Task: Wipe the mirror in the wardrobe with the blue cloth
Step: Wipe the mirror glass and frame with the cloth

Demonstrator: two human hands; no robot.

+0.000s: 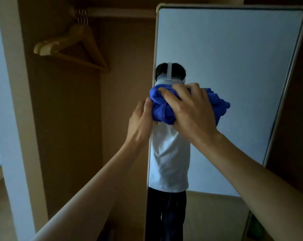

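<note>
the right hand lay spread over the bunched blue cloth, fingers curled down on it and pressing it flat to the mirror near the left edge — the cloth stuck out past the hand on both sides, its long axis running roughly left to right. the left hand was closed around the mirror's left frame just beside the cloth, thumb touching it; the tall mirror stood upright inside the wardrobe, wooden hangers to its left.

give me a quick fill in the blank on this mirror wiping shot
1. The right hand presses a ____ cloth on the mirror.
2. The left hand grips the mirror's ____ edge.
3. Wooden ____ hang from the rail at upper left.
4. The cloth is bunched, not spread ____.

Missing words: blue; left; hangers; flat
</note>
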